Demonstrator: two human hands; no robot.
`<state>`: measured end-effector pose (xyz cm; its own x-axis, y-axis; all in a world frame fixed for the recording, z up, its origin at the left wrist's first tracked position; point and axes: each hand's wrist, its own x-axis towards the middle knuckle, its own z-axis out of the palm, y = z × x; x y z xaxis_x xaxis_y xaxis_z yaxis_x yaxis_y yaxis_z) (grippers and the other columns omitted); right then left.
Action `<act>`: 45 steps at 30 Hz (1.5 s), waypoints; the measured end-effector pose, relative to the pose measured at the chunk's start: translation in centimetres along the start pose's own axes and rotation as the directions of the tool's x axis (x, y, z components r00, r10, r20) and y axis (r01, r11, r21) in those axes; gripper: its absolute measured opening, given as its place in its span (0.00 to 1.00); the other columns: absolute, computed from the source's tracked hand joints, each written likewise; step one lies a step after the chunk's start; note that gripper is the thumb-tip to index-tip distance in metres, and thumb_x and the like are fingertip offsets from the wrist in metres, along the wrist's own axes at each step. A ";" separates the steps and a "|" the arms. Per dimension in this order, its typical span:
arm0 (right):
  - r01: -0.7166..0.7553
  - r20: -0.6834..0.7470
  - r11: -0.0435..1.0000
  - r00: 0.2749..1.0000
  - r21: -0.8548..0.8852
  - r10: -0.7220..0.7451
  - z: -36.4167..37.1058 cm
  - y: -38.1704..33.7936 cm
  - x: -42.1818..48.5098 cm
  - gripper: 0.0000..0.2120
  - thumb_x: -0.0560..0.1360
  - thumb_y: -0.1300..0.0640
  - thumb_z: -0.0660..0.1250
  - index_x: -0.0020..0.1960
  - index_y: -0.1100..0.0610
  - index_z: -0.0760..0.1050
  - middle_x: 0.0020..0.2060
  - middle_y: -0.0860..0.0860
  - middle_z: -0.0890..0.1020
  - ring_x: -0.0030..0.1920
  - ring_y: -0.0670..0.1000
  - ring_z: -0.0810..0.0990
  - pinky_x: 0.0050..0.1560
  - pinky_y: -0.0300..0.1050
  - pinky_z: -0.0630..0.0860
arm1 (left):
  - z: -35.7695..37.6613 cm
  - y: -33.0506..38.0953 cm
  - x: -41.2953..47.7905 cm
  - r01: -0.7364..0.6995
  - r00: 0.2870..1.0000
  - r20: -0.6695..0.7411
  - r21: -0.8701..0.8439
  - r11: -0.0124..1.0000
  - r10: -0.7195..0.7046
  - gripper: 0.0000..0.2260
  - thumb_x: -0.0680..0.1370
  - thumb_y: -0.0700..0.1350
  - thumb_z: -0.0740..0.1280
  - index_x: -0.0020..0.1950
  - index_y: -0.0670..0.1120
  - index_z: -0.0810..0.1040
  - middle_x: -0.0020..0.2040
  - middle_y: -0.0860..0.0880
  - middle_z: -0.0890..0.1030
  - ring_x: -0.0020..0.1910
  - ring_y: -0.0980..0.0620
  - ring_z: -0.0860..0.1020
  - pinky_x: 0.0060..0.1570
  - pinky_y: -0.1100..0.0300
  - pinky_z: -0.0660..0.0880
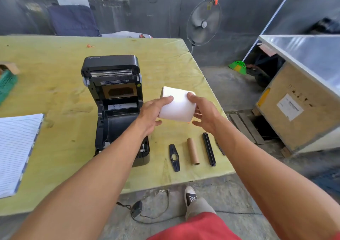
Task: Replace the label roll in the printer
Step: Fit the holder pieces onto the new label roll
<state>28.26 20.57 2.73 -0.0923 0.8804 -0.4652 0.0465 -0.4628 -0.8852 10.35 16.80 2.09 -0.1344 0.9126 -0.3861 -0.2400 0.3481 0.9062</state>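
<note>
A black label printer (114, 100) stands on the yellow-green table (55, 77) with its lid tipped up and its roll bay showing. Just right of it, above the table, I hold a full white label roll (177, 104) between both hands. My left hand (154, 111) grips its left side and my right hand (204, 111) grips its right side. Near the table's front edge lie a black roll guide plate (174, 157), a bare cardboard core (193, 151) and a black spindle bar (209, 149), side by side.
A lined notepad (16, 151) lies at the left, a green basket (6, 85) beyond it. A power adapter and cable (137, 209) lie on the floor below the table edge. A fan (203, 22) and a wooden crate (294, 107) stand to the right.
</note>
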 end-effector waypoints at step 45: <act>0.169 -0.322 0.930 0.905 -0.327 -0.278 -8.5 -5.3 8.4 0.10 0.70 0.60 0.70 0.51 0.59 0.77 0.39 0.54 0.81 0.37 0.55 0.82 0.42 0.50 0.81 | 5.1 -1.0 6.6 -0.049 0.956 -0.278 -0.476 0.878 -0.098 0.12 0.73 0.56 0.68 0.52 0.52 0.77 0.49 0.47 0.81 0.49 0.44 0.80 0.56 0.41 0.76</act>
<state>35.68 31.32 3.49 0.2238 0.9586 -0.1759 0.3524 -0.2478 -0.9024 14.62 23.56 -0.43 -0.3721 0.7785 -0.5054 -0.6620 0.1591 0.7324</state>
